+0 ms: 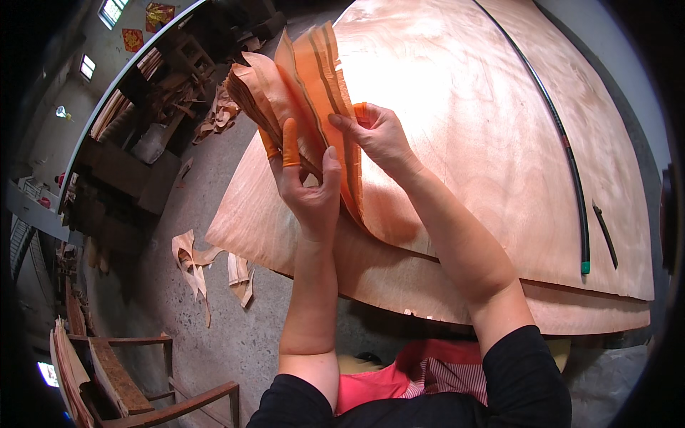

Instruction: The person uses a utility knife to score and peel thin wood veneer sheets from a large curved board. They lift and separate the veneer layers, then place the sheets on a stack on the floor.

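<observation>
Orange, brown-streaked veneer sheets (305,84)

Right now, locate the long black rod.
In the head view, the long black rod lies on the wood sheet at right, just left of the short dark stick.

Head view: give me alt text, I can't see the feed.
The left hand holds a fanned veneer bundle while the right hand pinches its edge. Large wood sheets spread beyond, a black rod on them at right; scraps lie on the floor at left.
</observation>
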Available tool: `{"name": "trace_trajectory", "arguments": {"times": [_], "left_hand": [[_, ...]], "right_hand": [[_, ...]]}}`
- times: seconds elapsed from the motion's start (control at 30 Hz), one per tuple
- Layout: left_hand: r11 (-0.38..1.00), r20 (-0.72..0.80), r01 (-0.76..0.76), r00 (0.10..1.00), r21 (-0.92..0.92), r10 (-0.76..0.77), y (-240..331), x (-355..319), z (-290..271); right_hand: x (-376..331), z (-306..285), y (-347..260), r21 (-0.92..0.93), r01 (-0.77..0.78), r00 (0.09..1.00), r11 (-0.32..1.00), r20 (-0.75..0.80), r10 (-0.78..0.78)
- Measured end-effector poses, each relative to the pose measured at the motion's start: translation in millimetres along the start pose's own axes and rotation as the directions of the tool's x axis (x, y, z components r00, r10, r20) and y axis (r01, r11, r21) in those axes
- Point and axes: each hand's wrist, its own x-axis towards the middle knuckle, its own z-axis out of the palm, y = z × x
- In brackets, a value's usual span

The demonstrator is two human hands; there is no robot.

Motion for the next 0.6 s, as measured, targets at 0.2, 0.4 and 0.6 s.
{"name": "trace_trajectory", "arguments": {"times": [0.2, 0.4, 0.6], "left_hand": [[0.994, 0.098, -0.008, 0.995, 0.113, -0.003, -1.4, -1.1, -3.9], [0.996, 0.076, 0.038, 0.996, 0.076, -0.043, -0.1, -2.7, -3.0], [0.99, 0.05, 0.136, 0.99, -0.043, -0.133, 5.9, -3.0, -3.4]], "right_hand": [[-3.8, 1.4, -8.4, 0.02, -0.048, 0.998, 0.999, 0.048, 0.047], [-4.5, 1.4, -10.6, 0.058, -0.075, 0.989, 0.995, 0.133, 0.066], [-5.4, 0.3, -14.4, 0.03, -0.082, 0.987, 0.996, 0.139, 0.077]]}}
